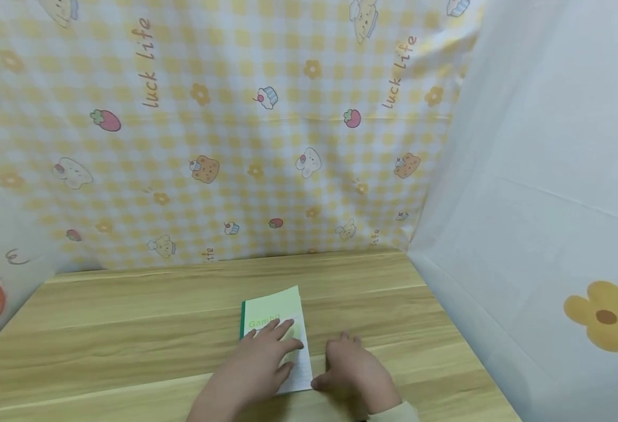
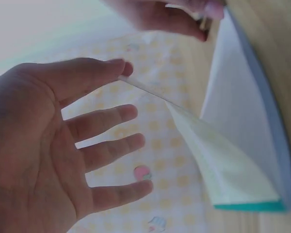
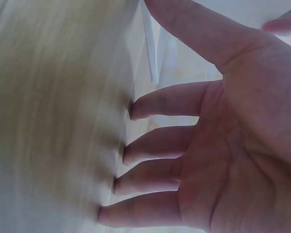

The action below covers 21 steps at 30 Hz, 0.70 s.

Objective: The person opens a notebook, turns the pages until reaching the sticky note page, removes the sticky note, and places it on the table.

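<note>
A thin notebook [image 1: 273, 303] with a pale green cover, printed lettering and a green spine lies on the table. My left hand [image 1: 258, 360] is over it. In the left wrist view, thumb and index finger pinch the edge of the raised cover [image 2: 216, 158], the other fingers spread apart. White pages [image 2: 233, 82] show beneath the cover. My right hand [image 1: 359, 372] rests to the right of the notebook, its fingertips [image 3: 136, 110] down on the tabletop. Its thumb reaches the notebook's lower right corner.
The wood-grain table [image 1: 129, 328] runs back to a yellow checked cloth [image 1: 245, 135] with cartoon prints. A white cloth wall [image 1: 541, 223] with a flower print stands to the right, and another pale wall [image 1: 3, 234] to the left.
</note>
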{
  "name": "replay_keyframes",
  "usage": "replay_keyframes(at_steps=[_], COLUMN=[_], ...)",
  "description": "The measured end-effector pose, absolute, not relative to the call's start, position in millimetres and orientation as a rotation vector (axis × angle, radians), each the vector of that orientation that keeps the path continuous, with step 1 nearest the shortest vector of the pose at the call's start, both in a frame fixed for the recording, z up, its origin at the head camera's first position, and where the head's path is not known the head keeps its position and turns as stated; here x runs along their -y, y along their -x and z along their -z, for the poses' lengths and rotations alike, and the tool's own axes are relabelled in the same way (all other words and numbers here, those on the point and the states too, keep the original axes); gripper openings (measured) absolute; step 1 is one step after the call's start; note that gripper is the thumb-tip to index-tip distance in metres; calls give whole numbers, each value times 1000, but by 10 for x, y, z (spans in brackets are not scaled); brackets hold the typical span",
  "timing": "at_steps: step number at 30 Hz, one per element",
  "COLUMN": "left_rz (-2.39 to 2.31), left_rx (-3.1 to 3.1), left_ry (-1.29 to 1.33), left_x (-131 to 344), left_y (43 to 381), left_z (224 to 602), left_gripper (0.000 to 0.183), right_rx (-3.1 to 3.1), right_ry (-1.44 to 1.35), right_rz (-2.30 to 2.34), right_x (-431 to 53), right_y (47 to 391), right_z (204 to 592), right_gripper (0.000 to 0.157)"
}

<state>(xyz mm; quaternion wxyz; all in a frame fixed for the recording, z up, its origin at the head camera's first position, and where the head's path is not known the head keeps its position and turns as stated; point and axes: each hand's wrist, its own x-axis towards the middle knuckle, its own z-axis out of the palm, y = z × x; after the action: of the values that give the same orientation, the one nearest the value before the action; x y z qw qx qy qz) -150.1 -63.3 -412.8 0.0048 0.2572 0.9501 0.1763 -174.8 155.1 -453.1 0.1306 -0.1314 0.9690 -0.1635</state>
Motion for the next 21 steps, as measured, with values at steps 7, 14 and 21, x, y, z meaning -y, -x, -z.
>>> replay_keyframes(at_steps=[7, 14, 21], left_rz=[-591, -31, -38], left_rx=[-3265, -3392, -3148], left_ry=[-788, -577, -346], left_x=[888, 1218, 1143], left_y=[1350, 1183, 1231], left_z=[3974, 4027, 4341], left_gripper=[25, 67, 50], right_rx=[-2810, -2807, -2795], right_ry=[349, 356, 345], right_rz=[457, 407, 401], right_x=[-1542, -1521, -1510], right_y=[1727, 1729, 1735], right_z=[4540, 4544, 4521], right_gripper=[88, 89, 87])
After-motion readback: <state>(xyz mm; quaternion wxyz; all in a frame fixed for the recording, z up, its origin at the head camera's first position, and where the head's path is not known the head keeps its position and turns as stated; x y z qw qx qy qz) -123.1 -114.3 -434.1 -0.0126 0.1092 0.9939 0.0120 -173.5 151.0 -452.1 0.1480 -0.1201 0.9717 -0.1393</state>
